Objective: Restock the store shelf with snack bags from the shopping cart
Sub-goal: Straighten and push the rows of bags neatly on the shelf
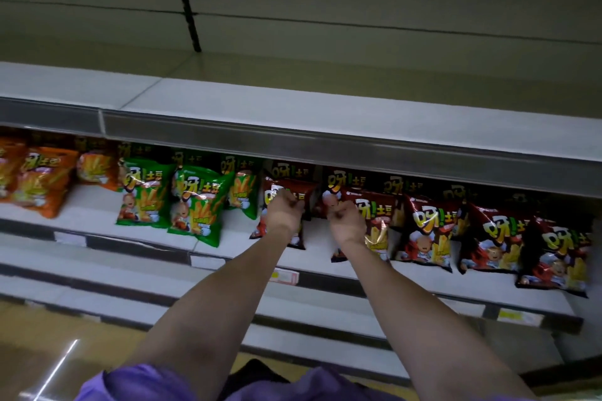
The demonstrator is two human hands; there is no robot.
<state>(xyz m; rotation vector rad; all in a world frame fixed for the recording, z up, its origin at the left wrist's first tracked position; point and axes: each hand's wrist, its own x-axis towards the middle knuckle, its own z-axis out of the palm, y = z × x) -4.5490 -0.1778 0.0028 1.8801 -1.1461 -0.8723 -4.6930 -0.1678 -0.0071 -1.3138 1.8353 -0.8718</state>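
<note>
Snack bags are sitting in a row on the white store shelf [325,262], and 2 of the dark red ones are getting handled right now. The left hand [284,212] is gripping the top of one dark red bag [286,192], fingers curled over its upper edge, while the right hand [346,220] is pinching the top of the next dark red bag [374,218] just beside it. The hands are sitting close together but not touching. More dark red bags [492,238] are lining up to the right, green bags [195,205] are standing to the left, and orange bags [39,179] are lying further left. An upper shelf [293,111] is hanging over all of it. Purple sleeves [136,382] are showing at the bottom edge.
</note>
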